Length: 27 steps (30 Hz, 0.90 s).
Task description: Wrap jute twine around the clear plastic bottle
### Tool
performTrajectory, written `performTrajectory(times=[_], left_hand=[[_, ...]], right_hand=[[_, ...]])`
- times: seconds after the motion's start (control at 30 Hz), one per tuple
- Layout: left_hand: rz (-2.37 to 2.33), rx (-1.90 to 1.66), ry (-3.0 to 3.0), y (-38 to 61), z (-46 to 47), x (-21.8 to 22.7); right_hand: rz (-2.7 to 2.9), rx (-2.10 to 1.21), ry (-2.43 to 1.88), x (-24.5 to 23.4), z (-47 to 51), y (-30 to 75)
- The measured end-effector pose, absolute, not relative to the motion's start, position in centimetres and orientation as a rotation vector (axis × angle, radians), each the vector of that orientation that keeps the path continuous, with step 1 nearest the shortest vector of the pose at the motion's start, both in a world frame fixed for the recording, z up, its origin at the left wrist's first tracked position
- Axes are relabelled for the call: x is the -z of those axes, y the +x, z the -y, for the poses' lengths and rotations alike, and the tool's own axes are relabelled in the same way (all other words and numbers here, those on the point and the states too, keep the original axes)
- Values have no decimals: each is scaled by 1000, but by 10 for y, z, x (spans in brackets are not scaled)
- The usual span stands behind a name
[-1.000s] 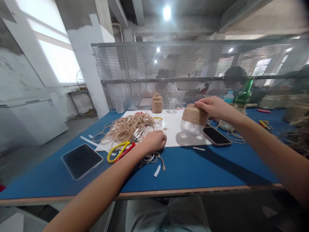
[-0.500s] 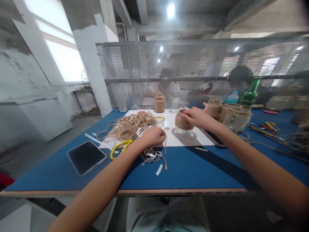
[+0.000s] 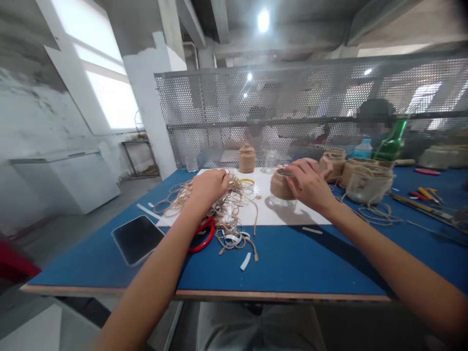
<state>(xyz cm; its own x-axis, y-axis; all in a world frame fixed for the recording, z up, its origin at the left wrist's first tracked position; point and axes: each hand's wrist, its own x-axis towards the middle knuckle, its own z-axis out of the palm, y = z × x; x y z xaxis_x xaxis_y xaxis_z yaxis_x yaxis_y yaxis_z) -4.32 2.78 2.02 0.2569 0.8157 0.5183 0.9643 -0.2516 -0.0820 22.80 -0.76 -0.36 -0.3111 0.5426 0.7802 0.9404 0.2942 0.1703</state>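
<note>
Gripping the rim of the twine-wrapped glass jar (image 3: 281, 186) just below, fingers of the right hand (image 3: 310, 184) may be risking a tip, should that one-sided hold loosen. The left hand (image 3: 210, 187), fingers curled, is covering tangled twine (image 3: 236, 196); whether gripping strands, I cannot tell.

Both forearms (image 3: 157, 278), the left hand (image 3: 209, 186) and the right hand (image 3: 309, 184) are bare; the trousers (image 3: 228, 326) are pale grey, with a seam (image 3: 261, 329) down the middle.
</note>
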Motion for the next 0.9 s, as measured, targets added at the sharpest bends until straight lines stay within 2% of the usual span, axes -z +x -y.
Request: performTrajectory(times=[0.37, 0.63, 0.77, 0.9], left_hand=[[1782, 228, -2237, -58, -56, 2], [1781, 482, -2050, -68, -51, -13], [1603, 610, -2131, -63, -51, -11], [1331, 413, -2483, -47, -55, 1]], right_hand=[[1868, 838, -1306, 10, 15, 223], [1890, 818, -1290, 15, 18, 216], [1921, 805, -1250, 19, 16, 215], [1957, 774, -1191, 22, 15, 213]])
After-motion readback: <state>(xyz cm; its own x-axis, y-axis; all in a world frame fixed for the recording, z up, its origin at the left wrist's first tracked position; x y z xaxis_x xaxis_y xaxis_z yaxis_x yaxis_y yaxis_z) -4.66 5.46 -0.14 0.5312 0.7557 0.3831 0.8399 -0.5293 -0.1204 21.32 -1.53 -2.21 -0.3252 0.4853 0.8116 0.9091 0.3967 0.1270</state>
